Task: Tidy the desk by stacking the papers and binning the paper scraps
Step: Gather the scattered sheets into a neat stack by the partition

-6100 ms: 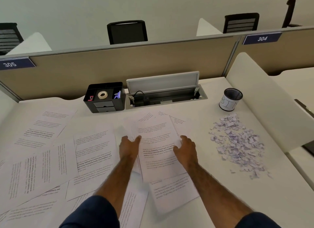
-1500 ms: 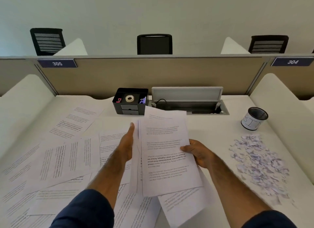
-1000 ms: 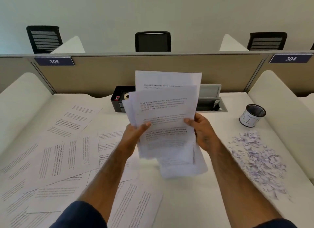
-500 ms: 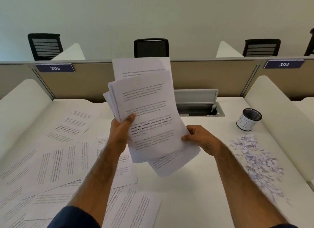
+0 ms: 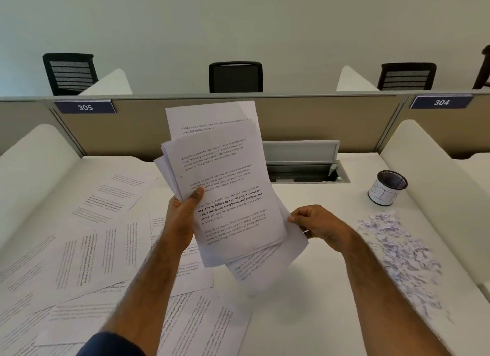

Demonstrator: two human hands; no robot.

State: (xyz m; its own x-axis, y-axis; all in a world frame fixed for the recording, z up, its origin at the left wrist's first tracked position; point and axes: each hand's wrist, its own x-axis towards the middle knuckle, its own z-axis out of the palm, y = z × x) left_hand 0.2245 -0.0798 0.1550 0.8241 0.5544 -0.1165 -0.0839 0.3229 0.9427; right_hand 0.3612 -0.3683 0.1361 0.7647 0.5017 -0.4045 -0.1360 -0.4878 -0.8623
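- A sheaf of printed sheets [image 5: 225,170] stands nearly upright in the air above the desk [image 5: 305,316], its edges ragged. One page pokes out at the top and another sags from the bottom, so the bundle looks gathered but not yet squared.
- The left hand [image 5: 180,220] grips the sheaf's left edge, thumb pressed on the front page and fingers curled behind. This appears to carry the weight.
- The right hand [image 5: 320,224] pinches the lower right corner with curled fingers, seemingly to steady or align the pages.
- Loose sheets [image 5: 79,255] lie overlapping at odd angles on the left half of the desk and towards the person. They are probably next for the stack.
- Paper scraps [image 5: 397,252] lie in an untouched drift on the right.
- Just beyond the scraps stands a black mesh cup [image 5: 385,189] with a hand-lettered white label, apparently the bin. Its nearness would suit a short sweep.
- A cable hatch [image 5: 299,151] stands open at the desk's back edge, below the partition [image 5: 318,122], which carries a number plate [image 5: 84,107] reading 305.
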